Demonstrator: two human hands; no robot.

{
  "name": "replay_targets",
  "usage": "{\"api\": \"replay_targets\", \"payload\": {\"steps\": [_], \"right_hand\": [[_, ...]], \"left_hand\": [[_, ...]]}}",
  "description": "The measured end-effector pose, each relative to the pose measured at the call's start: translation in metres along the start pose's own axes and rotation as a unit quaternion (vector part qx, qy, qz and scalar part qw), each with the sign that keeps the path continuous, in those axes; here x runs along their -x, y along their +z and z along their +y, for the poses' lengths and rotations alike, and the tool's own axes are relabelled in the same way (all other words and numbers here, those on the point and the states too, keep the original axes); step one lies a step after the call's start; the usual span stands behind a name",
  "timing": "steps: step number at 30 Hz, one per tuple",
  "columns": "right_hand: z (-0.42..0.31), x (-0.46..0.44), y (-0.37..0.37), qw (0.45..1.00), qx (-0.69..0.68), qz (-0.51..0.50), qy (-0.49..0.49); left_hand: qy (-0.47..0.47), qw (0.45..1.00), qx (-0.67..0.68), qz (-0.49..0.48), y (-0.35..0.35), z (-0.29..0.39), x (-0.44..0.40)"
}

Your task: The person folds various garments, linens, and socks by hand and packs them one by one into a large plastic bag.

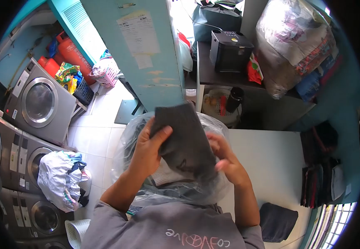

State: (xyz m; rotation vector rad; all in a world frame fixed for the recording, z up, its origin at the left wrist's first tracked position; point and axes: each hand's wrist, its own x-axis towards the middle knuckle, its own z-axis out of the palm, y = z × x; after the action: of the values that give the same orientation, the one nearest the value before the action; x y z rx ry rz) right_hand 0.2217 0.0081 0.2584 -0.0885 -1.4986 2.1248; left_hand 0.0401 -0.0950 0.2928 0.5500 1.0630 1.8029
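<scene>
A dark grey folded garment [184,141] is held up in front of me, tilted, above a large clear plastic bag [124,153]. My left hand [148,147] grips its left edge, thumb lying across the front and the other fingers mostly hidden behind. At the right edge, my right hand [226,159] has its fingers curled against the cloth, with the thumb lower down. Below the garment, light-coloured folded cloth [163,176] shows inside the bag.
A white table [267,162] stands at right, with a dark folded cloth [277,222] near its front. Hung or stacked dark clothes [319,182] are beyond it. Washing machines [38,103] line the left, beside a heap of laundry [59,178]. A blue pillar [146,79] rises ahead.
</scene>
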Motion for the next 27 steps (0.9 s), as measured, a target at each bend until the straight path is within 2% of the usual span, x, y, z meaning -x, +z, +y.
{"api": "replay_targets", "payload": {"steps": [1,3,5,8,9,12,17,19,21,24,26,27], "right_hand": [[0.000,0.004,0.001,1.000,0.000,-0.005,0.000],[-0.006,0.010,0.008,0.974,0.133,0.051,0.176],[0.008,0.015,-0.011,0.969,0.146,0.083,0.179],[0.009,0.018,-0.025,0.954,-0.016,0.278,0.110],[0.009,0.017,-0.026,0.954,-0.016,0.279,0.109],[0.006,0.015,-0.030,0.948,-0.003,0.317,-0.006],[-0.005,0.011,-0.020,0.951,0.036,0.307,-0.009],[-0.005,0.009,-0.011,0.942,0.171,0.289,-0.030],[-0.007,0.007,-0.002,0.942,0.225,0.248,-0.019],[-0.004,0.004,0.018,0.949,0.243,0.199,-0.015],[-0.005,0.002,0.032,0.952,0.277,0.106,0.075],[0.002,0.001,0.030,0.953,0.273,0.104,0.080]], "left_hand": [[0.005,1.000,0.000,0.002,-0.004,0.001,-0.004],[0.024,0.999,0.021,0.001,-0.014,0.002,-0.009],[0.031,0.999,0.014,0.010,-0.023,-0.001,-0.012],[0.032,0.999,0.004,0.034,-0.035,-0.008,-0.016],[0.024,0.999,0.009,0.041,-0.039,-0.012,-0.016],[0.012,0.999,-0.020,0.032,-0.046,-0.016,-0.011],[-0.009,0.988,-0.151,0.003,-0.043,-0.004,0.003],[-0.022,0.975,-0.214,-0.048,-0.041,0.001,0.008],[-0.027,0.968,-0.243,-0.052,-0.051,0.006,0.009],[-0.016,0.969,-0.247,0.009,-0.065,0.023,0.015],[-0.006,0.941,-0.338,0.025,-0.072,0.032,0.016],[-0.008,0.925,-0.379,0.033,-0.075,0.034,0.017]]}}
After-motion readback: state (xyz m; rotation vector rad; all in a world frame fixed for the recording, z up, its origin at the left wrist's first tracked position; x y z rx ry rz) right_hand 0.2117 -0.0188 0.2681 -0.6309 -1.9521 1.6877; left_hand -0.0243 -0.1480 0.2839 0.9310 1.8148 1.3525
